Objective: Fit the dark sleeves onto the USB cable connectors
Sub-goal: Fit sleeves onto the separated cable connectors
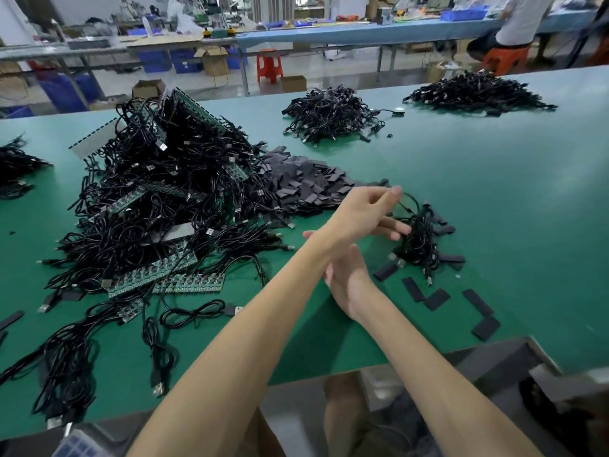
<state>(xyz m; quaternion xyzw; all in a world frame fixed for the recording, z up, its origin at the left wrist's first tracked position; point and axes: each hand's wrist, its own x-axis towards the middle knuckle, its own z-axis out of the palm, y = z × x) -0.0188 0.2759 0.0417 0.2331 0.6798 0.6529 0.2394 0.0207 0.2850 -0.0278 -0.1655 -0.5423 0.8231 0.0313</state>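
Dark sleeves (306, 183): a flat grey-black heap lies on the green table (494, 179), just right of the large cable pile and beyond the hands.
Loose sleeves (436, 299): several lie scattered singly on the table near its front edge, right of the hands, and a few more lie around the small bundle.
USB cables (164, 199): a big tangled black pile with metal connectors showing sits at left-centre.
Small cable bundle (418, 239): it lies on the table just right of the left hand, with connectors poking out at its lower end.
Left hand (362, 209): it reaches across over the right forearm. Thumb and forefinger come together at a thin black cable that loops up from the small bundle, and the lower fingers stretch out to touch the bundle. The fingertips are blurred.
Right hand (346, 278): it is held on edge beneath the left forearm, thumb up. Its fingers are mostly hidden, so I cannot tell how far it is open or whether it holds anything.
Circuit board strips (184, 280): green panels are mixed into the big pile and lie at its near edge.
Far cable heaps (329, 113): two more black heaps sit further back on the table.
Background: a person (517, 21) sits on an orange stool at a blue bench.
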